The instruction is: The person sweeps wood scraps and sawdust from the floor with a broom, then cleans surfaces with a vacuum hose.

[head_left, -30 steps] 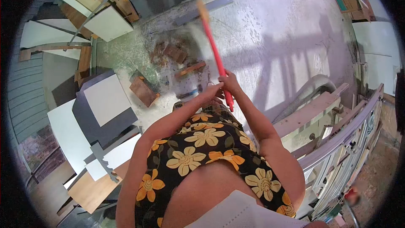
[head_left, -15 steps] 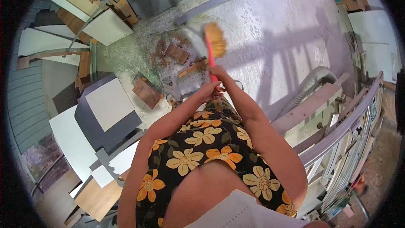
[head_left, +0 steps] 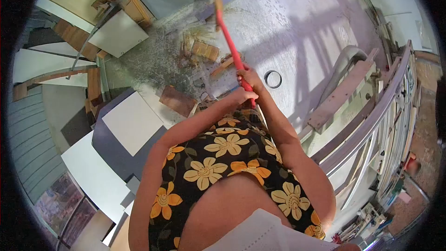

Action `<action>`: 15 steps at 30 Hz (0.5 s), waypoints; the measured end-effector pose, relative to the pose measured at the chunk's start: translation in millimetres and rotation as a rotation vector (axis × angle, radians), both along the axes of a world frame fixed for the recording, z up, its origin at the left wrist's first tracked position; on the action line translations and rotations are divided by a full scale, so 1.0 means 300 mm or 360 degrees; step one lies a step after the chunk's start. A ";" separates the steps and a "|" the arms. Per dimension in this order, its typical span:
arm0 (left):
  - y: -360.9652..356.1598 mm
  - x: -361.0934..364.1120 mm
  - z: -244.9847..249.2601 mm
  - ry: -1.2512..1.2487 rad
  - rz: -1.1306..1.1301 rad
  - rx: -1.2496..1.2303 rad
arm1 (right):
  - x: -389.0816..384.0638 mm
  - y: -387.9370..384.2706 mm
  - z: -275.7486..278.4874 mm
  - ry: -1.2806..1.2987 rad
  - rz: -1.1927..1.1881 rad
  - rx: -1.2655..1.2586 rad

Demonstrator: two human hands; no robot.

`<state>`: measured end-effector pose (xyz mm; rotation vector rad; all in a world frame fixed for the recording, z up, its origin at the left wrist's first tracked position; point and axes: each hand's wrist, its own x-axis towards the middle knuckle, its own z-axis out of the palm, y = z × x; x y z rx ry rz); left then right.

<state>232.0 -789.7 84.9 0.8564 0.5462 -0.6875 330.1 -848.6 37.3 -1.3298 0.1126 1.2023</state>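
Observation:
Both hands are closed around the red handle of a broom (head_left: 228, 39) that reaches forward over the floor. My left hand (head_left: 242, 95) grips near the handle's lower end. A little farther up the handle is my right hand (head_left: 250, 78). The broom's yellow-brown head (head_left: 218, 7) is at the top, blurred, seen narrow. Below and left of it lie a brown wood block (head_left: 205, 51), a thin wood strip (head_left: 222, 66) and some debris. Another brown board piece (head_left: 178, 101) lies nearer my body.
A dark ring (head_left: 272, 79) lies on the floor right of my hands. White and grey panels (head_left: 132, 123) stand at the left. At the right are a pinkish plank (head_left: 341, 94), a grey hose (head_left: 341, 67) and stacked long frames (head_left: 371, 125). A grey strip (head_left: 226, 1) lies ahead.
The broom head has swung forward and left and turned edge-on. Both hands have shifted slightly right. The dark ring on the floor now shows fully, and the view has shifted.

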 end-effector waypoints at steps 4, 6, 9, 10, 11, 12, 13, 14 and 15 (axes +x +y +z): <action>-0.044 -0.093 -0.071 -0.0187 0.0040 -0.0071 | -0.097 -0.052 -0.027 -0.0218 -0.0287 -0.0164; -0.044 -0.128 -0.021 -0.0159 0.0033 -0.0098 | -0.124 -0.094 -0.049 -0.0175 -0.0390 -0.0197; 0.004 -0.164 0.091 -0.0107 -0.0158 -0.0124 | -0.175 -0.118 -0.044 -0.0151 -0.0543 -0.0284; 0.010 -0.173 0.079 -0.0147 -0.0240 -0.0115 | -0.191 -0.125 -0.048 -0.0152 -0.0589 -0.0318; 0.016 -0.186 0.069 -0.0185 -0.0321 -0.0105 | -0.208 -0.131 -0.053 -0.0151 -0.0634 -0.0350; 0.029 -0.197 0.084 -0.0219 -0.0338 -0.0098 | -0.224 -0.136 -0.060 -0.0150 -0.0637 -0.0342; 0.041 -0.211 0.101 -0.0251 -0.0358 -0.0092 | -0.244 -0.145 -0.069 -0.0147 -0.0642 -0.0334; 0.047 -0.223 0.115 -0.0282 -0.0380 -0.0086 | -0.260 -0.152 -0.079 -0.0143 -0.0650 -0.0327; 0.046 -0.231 0.120 -0.0262 -0.0410 -0.0065 | -0.271 -0.157 -0.099 -0.0147 -0.0636 -0.0342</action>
